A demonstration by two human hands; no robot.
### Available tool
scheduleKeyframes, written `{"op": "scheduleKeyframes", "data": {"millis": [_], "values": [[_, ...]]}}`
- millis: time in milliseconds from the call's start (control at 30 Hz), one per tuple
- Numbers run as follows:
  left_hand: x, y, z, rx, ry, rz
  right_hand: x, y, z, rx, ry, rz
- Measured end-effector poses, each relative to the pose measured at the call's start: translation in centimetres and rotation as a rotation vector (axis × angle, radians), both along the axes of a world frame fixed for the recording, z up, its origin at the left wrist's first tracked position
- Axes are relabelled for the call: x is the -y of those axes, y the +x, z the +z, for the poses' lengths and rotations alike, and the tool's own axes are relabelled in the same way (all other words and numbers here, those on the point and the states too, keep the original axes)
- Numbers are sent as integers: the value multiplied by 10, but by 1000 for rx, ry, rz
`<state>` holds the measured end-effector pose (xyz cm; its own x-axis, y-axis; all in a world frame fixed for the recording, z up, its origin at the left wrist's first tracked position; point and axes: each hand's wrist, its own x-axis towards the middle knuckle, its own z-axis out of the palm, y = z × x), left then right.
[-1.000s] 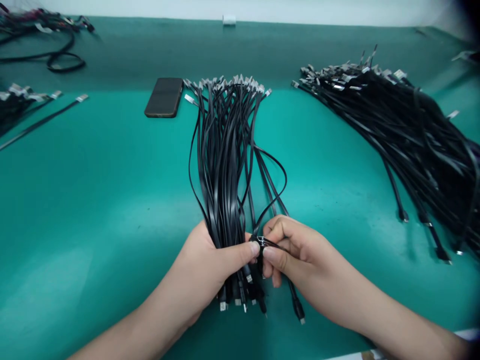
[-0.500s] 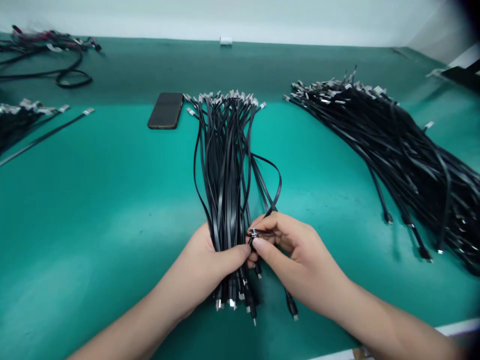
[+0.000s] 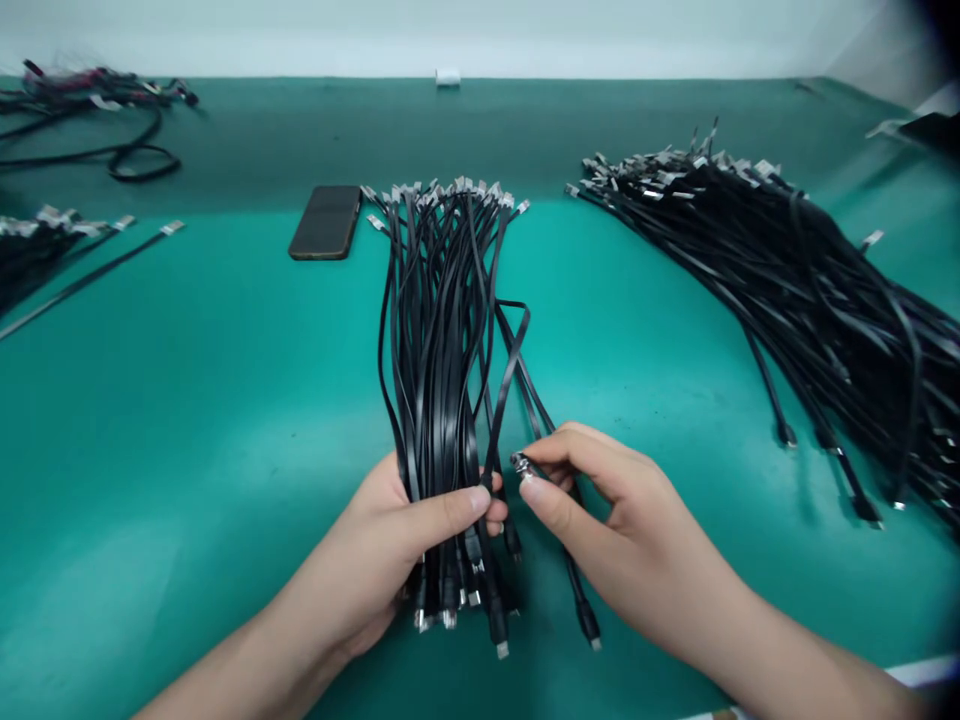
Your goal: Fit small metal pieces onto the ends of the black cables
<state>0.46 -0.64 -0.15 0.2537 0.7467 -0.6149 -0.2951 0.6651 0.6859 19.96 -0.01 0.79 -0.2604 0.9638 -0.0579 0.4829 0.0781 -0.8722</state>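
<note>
My left hand (image 3: pixel 427 515) is wrapped round a thick bundle of flat black cables (image 3: pixel 442 370) near its lower end. The thumb presses on one cable at the bundle's right edge, whose connector (image 3: pixel 499 635) points down past the hand. Silver plugs fan out at the bundle's far end. Just right of the bundle, my right hand (image 3: pixel 592 500) pinches a small black-and-silver piece (image 3: pixel 521 465) between thumb and forefinger; its exact kind is unclear. Behind these fingers runs a loose cable, its connector end (image 3: pixel 589 625) showing below them.
A large pile of black cables (image 3: pixel 787 270) lies on the right of the green mat (image 3: pixel 225 400). More cables (image 3: pixel 45 250) are at the left edge, with a tangled dark bunch (image 3: pixel 97 95) behind. A phone (image 3: pixel 326 222) lies left of the bundle's far end.
My right hand has drawn slightly right, away from my left hand, with the small piece. My left thumb now presses a cable whose connector hangs lower. The cable loop on the right has narrowed.
</note>
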Motion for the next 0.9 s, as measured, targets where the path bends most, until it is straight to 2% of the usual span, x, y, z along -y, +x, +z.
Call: {"op": "scheduleKeyframes", "data": {"millis": [133,333,900], "values": [[0,1,0,-18,51,-17,2,-2,-1,-4,-68,58],[0,2,0,-23,85,-17,2,-3,-1,2,-77,55],[1,1,-1,-56,45,-19,4,-3,0,33,-155,35]]}}
